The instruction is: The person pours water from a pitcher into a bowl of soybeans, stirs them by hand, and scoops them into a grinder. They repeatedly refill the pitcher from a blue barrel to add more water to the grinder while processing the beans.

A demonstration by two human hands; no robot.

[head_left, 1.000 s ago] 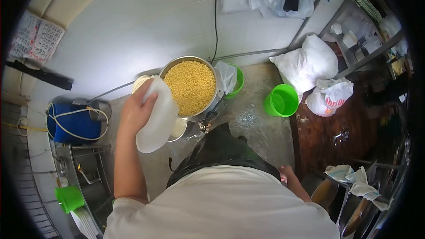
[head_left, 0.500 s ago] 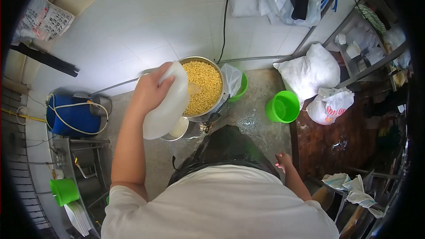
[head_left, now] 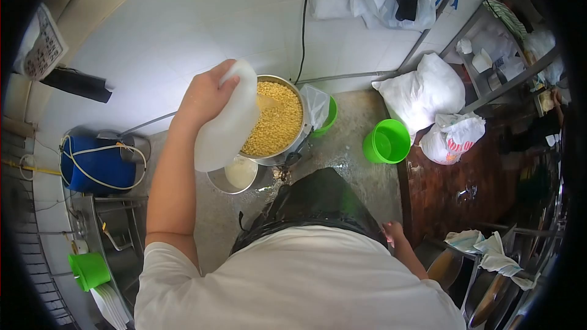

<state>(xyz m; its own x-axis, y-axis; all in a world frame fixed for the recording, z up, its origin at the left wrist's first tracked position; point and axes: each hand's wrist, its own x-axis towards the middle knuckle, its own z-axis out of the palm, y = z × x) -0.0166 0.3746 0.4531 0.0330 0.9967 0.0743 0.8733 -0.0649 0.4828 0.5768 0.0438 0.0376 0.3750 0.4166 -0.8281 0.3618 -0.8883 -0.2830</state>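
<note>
My left hand (head_left: 205, 95) grips a white plastic jug (head_left: 225, 123), tipped with its mouth over a large steel pot (head_left: 297, 137) full of yellow kernels (head_left: 277, 121). A stream of liquid or grain falls from the jug into the pot. Below the jug sits a smaller steel bowl (head_left: 215, 181) with pale contents. My right hand (head_left: 393, 233) hangs low at my side, fingers loosely curled, holding nothing that I can see. A black apron covers my front.
A green bucket (head_left: 386, 141) stands on the wet floor to the right, another green bucket (head_left: 331, 116) behind the pot. White sacks (head_left: 422, 88) lean on a metal rack. A blue drum (head_left: 98, 166) and a green cup (head_left: 88, 269) are at left.
My left hand has raised the jug and tipped it further over the pot; pouring has started. The small bowl under it has come into view.
</note>
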